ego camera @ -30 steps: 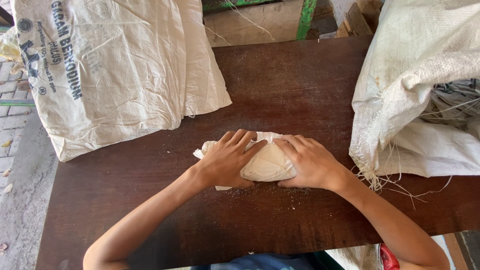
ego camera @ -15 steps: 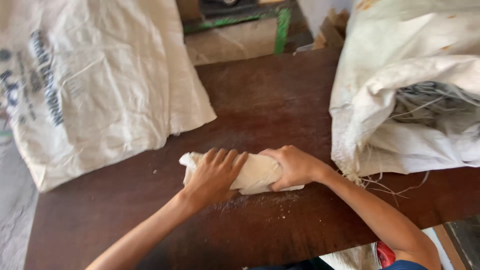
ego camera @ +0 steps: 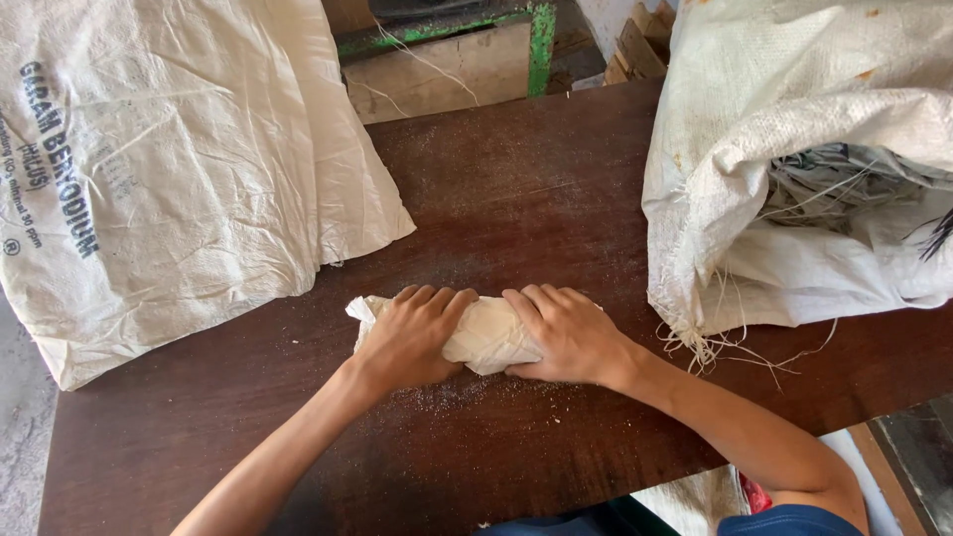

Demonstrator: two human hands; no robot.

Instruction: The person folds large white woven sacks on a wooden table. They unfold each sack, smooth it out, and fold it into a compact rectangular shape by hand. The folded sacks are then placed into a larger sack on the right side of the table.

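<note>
A small cream paper-wrapped packet lies on the dark wooden table, rolled into a short bundle. My left hand presses down on its left half, fingers curled over the top. Gripping the right half is my right hand. A twisted paper end sticks out to the left of my left hand. Fine white grains are scattered on the wood just in front of the packet.
A large white woven sack lies flat over the table's left part. Another woven sack, open and frayed, stands at the right with loose threads trailing. Beyond the far edge is a green-painted wooden frame.
The packet has gone from a flat triangular fold to a rolled bundle under both hands. The view has shifted, so the sacks sit differently in frame.
</note>
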